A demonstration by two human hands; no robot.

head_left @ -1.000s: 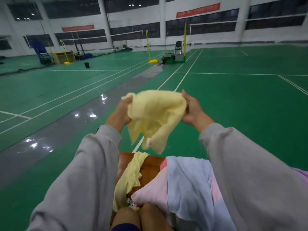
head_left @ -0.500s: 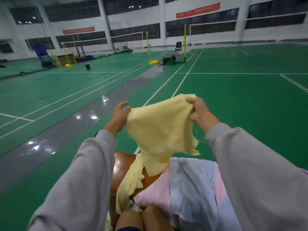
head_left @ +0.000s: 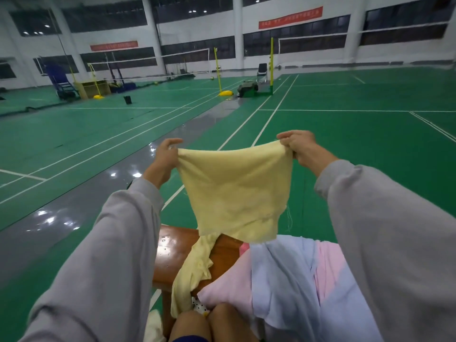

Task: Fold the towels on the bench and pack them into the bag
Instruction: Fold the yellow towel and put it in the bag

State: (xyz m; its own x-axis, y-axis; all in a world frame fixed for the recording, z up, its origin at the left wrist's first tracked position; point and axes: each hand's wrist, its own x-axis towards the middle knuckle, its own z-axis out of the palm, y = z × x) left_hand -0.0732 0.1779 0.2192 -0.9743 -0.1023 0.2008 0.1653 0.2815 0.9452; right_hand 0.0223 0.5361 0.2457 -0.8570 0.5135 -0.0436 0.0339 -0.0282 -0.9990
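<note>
Hanging stretched in the air above the desk (head_left: 172, 253), a yellow towel (head_left: 234, 191) is pinched at its two top corners by the fingers of the left hand (head_left: 164, 156) and the right hand (head_left: 299, 146). Its lower edge hangs just over the pink towel (head_left: 227, 290) and blue towel (head_left: 278, 275) heaped below. A slack pinch could drop it, or its tail could drag that heap askew.

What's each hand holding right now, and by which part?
Both hold one pale yellow cloth towel, spread between them: the left hand pinches its top left corner, the right hand grips its top right corner.
</note>
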